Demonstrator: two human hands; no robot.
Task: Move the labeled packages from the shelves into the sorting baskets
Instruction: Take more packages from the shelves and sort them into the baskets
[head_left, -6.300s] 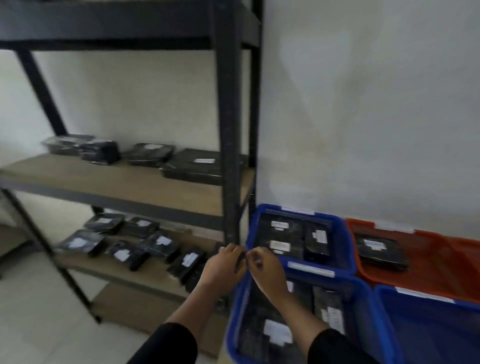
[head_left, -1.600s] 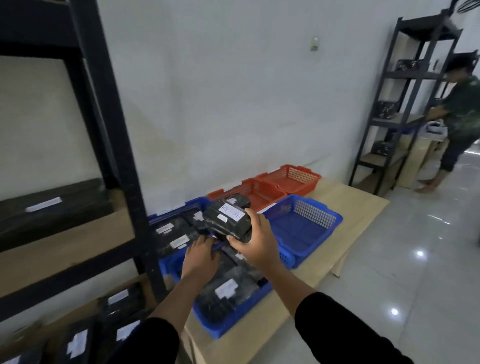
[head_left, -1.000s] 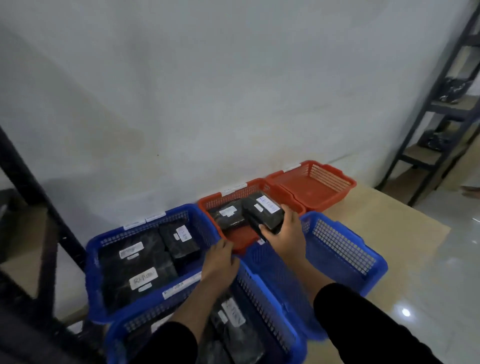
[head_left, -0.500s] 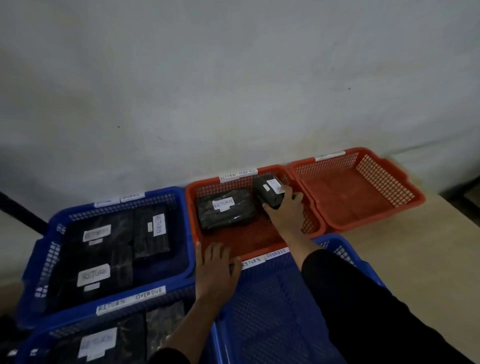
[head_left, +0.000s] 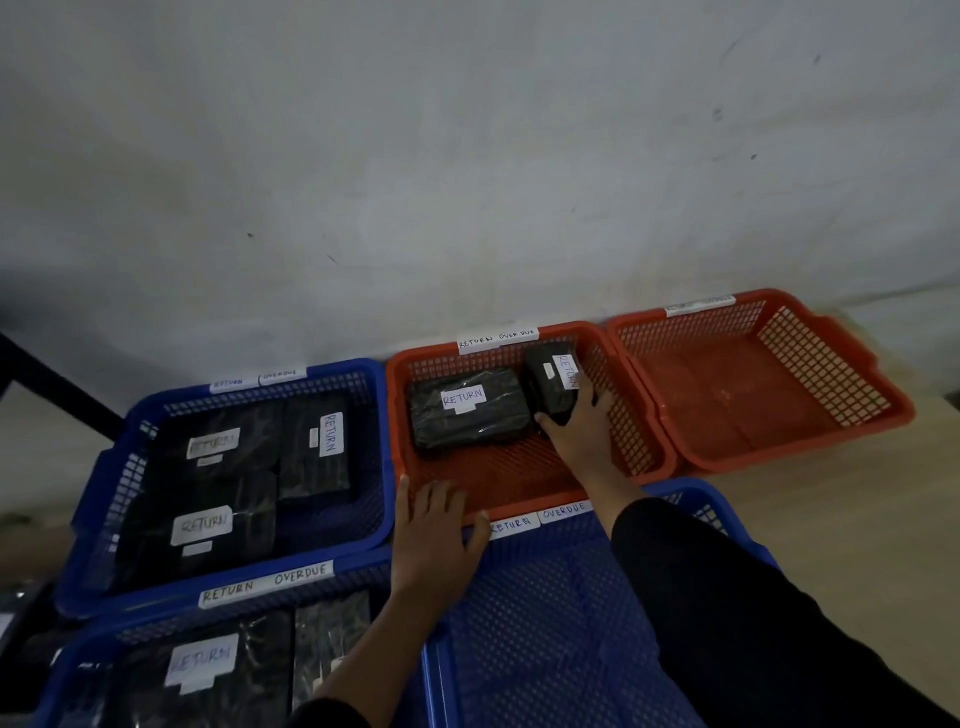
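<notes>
A small black wrapped package with a white "RETURN" label lies in the middle red basket, at its far right. My right hand grips its near end. Beside it on the left lies a larger black "RETURN" package. My left hand rests flat, fingers spread, on the front rim of that red basket.
A second red basket stands to the right, holding nothing. A blue basket with three labelled packages is on the left, another blue one with packages below it, and a blue basket under my arms. A white wall stands behind.
My right hand has carried the small package from in front of me into the red basket and lowered it beside the larger one. My left hand settled on the basket's front rim.
</notes>
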